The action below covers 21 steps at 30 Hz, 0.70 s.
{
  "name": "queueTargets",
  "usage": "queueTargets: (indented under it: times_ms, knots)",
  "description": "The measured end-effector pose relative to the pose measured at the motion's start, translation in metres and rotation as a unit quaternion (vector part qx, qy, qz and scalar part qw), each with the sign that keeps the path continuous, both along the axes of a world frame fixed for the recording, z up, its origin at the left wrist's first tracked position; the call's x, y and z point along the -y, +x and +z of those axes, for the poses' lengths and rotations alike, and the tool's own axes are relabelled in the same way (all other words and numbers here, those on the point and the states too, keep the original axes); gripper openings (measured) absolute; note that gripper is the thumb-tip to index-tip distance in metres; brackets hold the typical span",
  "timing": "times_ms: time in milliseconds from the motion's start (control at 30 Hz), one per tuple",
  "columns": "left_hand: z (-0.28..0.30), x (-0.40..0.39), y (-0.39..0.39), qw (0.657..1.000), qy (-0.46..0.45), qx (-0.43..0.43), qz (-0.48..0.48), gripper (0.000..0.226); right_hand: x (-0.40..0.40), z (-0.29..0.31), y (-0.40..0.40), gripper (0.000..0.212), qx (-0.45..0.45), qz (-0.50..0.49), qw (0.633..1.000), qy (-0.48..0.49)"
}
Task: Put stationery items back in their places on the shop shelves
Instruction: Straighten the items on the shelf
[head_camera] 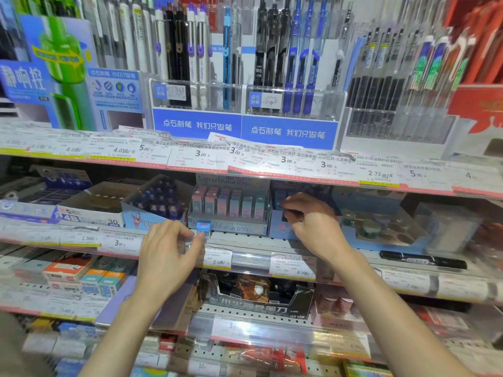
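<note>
My left hand (pixel 171 254) pinches a small blue-capped stationery item (pixel 203 227) between thumb and forefinger, just in front of the pastel eraser display box (pixel 228 227) on the middle shelf. My right hand (pixel 313 221) reaches into the blue box (pixel 280 227) to the right of that display, with its fingers closed on a small dark item (pixel 292 212) that is partly hidden by them. A black marker (pixel 423 259) lies loose on the shelf edge at the right.
Pen racks (pixel 245 63) fill the upper shelf above a row of price tags (pixel 201 153). The middle shelf holds an M&G 4B box (pixel 89 213), a box of blue items (pixel 158 202) and a tray of round pots (pixel 381 227). Lower shelves hold more boxes.
</note>
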State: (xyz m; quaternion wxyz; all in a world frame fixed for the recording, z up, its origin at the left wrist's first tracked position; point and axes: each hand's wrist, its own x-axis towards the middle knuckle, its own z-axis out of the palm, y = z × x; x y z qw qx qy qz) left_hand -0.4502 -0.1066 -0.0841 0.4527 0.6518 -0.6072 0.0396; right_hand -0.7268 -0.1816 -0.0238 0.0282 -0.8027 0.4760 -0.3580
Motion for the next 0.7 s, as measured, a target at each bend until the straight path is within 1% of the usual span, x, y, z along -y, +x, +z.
queueTargets:
  times_ms: [267,400,533,633,700]
  knots:
    - [-0.001,0.001,0.001,1.0,0.0,0.001,-0.003,0.021,-0.002,0.002,0.001,0.022,-0.007,-0.026,1.0,-0.003]
    - [-0.001,0.0,0.002,1.0,0.001,0.001,-0.004,0.019,-0.007,0.005,0.002,0.022,0.031,-0.027,0.999,-0.003]
    - [-0.002,0.0,0.005,1.0,0.0,0.005,-0.015,0.015,-0.018,0.016,0.008,0.022,0.071,-0.028,0.996,-0.047]
    - [-0.003,0.0,0.01,1.0,-0.004,0.018,-0.025,0.009,-0.029,0.022,0.027,0.023,0.056,-0.012,0.997,-0.041]
    - [-0.003,-0.001,0.012,0.999,-0.008,0.027,-0.03,0.006,-0.032,0.021,0.045,0.024,0.028,-0.003,0.999,-0.022]
